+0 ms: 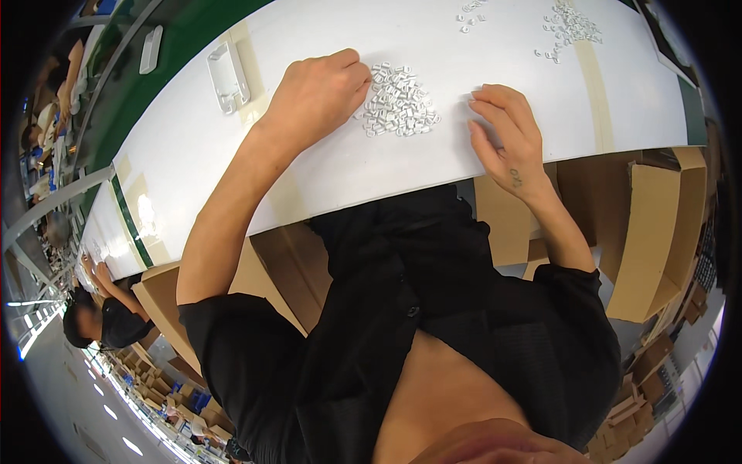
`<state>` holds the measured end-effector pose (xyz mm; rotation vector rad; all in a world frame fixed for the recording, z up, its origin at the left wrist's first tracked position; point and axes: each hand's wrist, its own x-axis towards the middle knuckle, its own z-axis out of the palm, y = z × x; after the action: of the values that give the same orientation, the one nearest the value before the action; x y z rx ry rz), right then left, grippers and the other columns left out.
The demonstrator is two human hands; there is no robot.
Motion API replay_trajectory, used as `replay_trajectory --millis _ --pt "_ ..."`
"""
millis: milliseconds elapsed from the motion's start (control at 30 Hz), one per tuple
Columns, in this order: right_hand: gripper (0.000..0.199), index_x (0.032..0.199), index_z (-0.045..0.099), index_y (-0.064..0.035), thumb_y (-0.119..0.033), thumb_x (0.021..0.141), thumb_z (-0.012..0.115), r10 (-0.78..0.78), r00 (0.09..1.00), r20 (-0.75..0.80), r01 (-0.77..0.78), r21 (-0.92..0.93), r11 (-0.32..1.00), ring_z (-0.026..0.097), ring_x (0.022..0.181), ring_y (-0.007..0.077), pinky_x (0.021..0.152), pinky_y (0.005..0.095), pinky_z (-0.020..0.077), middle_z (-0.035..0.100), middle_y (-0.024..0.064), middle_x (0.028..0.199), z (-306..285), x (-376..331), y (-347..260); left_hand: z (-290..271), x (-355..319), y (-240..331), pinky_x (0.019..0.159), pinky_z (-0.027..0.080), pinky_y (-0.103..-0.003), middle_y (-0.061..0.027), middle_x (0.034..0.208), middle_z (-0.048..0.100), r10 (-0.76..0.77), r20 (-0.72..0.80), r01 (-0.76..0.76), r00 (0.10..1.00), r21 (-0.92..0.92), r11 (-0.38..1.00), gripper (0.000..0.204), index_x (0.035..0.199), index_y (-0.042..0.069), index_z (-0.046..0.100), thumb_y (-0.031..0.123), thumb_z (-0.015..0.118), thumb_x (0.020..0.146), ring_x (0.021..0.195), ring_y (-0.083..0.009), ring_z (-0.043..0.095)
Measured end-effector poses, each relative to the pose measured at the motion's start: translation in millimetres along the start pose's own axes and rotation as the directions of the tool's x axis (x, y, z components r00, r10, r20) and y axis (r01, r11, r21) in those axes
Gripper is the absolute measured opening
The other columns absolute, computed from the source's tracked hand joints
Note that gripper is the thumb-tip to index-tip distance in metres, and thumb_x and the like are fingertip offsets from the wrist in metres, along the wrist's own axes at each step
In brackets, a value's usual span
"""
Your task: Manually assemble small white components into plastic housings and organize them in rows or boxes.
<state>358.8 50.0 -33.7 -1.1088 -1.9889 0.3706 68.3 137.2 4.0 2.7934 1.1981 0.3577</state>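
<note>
Left hand (321, 97) touching white clip pile (398, 102); right hand (506, 139) beside, on table (193, 147).

White worktable (325, 166) carries a pile of small white clips (398, 100) — two scattered clusters (570, 29) and a white bracket (228, 76).

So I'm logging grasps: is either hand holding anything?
Left hand touches the pile of small white parts; a grip cannot be told. Right hand holds nothing.
</note>
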Motion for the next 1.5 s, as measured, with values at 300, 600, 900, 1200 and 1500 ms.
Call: replay_trajectory --millis 300,600,900,1200,1500 --pt "0.026 0.106 0.067 0.0055 0.006 0.081 0.066 0.127 0.992 0.025 -0.129 0.138 0.982 0.062 0.103 0.0282 0.090 0.0340 0.0505 0.065 0.0153 0.115 0 7 -2 -27 15 -48 0.066 0.055 -0.032 -0.0096 0.090 0.072 -0.239 -0.043 0.242 0.970 0.101 0.965 0.015 0.088 0.004 0.073 0.016 0.064 0.089 0.072 -0.0264 0.066" --pt "0.026 0.121 0.064 0.0039 0.000 0.096 0.058 0.211 0.968 0.135 -0.250 0.474 0.844 0.064 0.090 0.0226 0.085 0.0309 0.0515 0.067 0.0110 0.097 -3 60 -27 -139 13 -229 0.077 0.056 -0.044 -0.0211 0.088 0.074 -0.587 0.336 0.560 0.737 -0.789 0.252 0.028 0.103 -0.002 0.073 0.014 0.063 0.082 0.080 -0.0416 0.069" --pt "0.038 0.120 0.065 0.0035 -0.024 0.095 0.061 -0.153 0.809 0.568 -0.562 0.823 0.086 0.069 0.081 0.0272 0.079 0.0345 0.0561 0.069 0.0164 0.094 165 223 -108 -44 -97 55 0.064 0.051 -0.031 -0.0126 0.085 0.071 -0.913 -0.198 0.335 0.357 -0.885 0.324 0.028 0.107 -0.003 0.070 0.020 0.060 0.093 0.074 -0.0231 0.069" --pt "0.043 0.132 0.065 -0.0081 -0.032 0.097 0.066 -0.411 0.806 0.426 0.331 0.251 0.910 0.057 0.127 0.0297 0.107 0.0416 0.0451 0.066 0.0113 0.131 195 190 -145 -120 -431 160 0.059 0.045 -0.023 -0.0009 0.075 0.069 -0.823 -0.427 0.724 -0.374 -0.690 0.028 0.017 0.097 0.001 0.076 0.013 0.066 0.088 0.062 -0.0092 0.053" --pt "0.036 0.132 0.064 -0.0019 -0.021 0.103 0.055 -0.463 0.652 0.600 0.694 -0.227 0.683 0.057 0.126 0.0338 0.109 0.0405 0.0426 0.060 0.0165 0.139 217 211 -81 -1 -731 91 0.085 0.055 -0.040 -0.0139 0.104 0.074 -0.884 0.146 0.883 -0.445 -0.095 -0.460 0.041 0.113 0.003 0.072 0.031 0.060 0.085 0.094 -0.0318 0.069"
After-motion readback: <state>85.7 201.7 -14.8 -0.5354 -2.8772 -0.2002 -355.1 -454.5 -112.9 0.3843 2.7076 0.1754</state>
